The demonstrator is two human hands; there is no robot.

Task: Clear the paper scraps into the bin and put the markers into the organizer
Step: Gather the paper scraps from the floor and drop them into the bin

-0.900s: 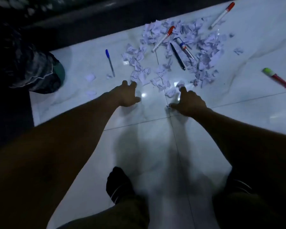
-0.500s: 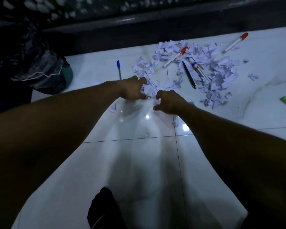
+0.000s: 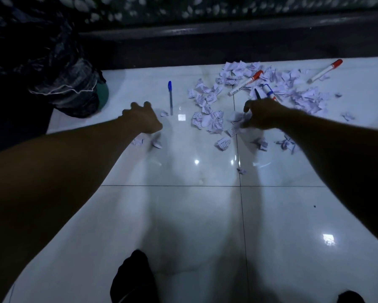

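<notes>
Shiny white tile floor (image 3: 183, 215), paper scraps (image 3: 207, 119) piled far right with red-capped markers (image 3: 246, 82) among them, blue pen (image 3: 170, 97) alone, dark-bagged bin (image 3: 70, 88) far left – what's inside can't be seen, left hand (image 3: 143, 118) blurry with fingers loosely curled and holding nothing, right hand (image 3: 262, 114) pinching scraps.

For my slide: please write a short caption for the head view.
Both hands, left hand and right hand, reach toward paper scraps and markers on the tiled floor.

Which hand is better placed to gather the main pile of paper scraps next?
Right. The right hand already touches scraps at the edge of the pile. The left hand is off to the side near the blue pen, with only a few stray scraps nearby.
</notes>
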